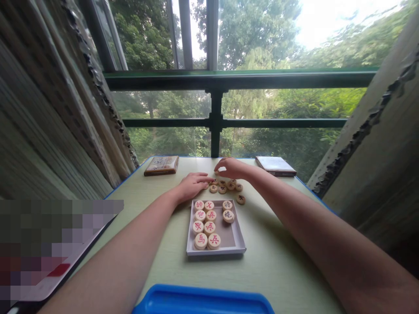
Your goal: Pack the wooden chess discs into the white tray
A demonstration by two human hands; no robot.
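Round wooden chess pieces with dark characters [222, 189] lie in a loose group beyond a shallow white box [235, 237]. Inside the box, red-marked pieces [209, 227] stand in two columns on the left, and two dark-marked stacks [228, 216] sit at the upper right. My left hand [194, 185] rests palm down at the group's left side, fingers extended, its fingertips by the pieces. Above the far side of the group, my right hand [230, 168] has thumb and fingertips pinched on a piece that is mostly hidden.
A patterned box [161, 165] lies at the table's far left, a pale box [275, 166] at the far right. One loose piece [241, 199] is nearer the white box's right corner. A blue tray [206, 301] is at the near edge. Curtains and a window surround the table.
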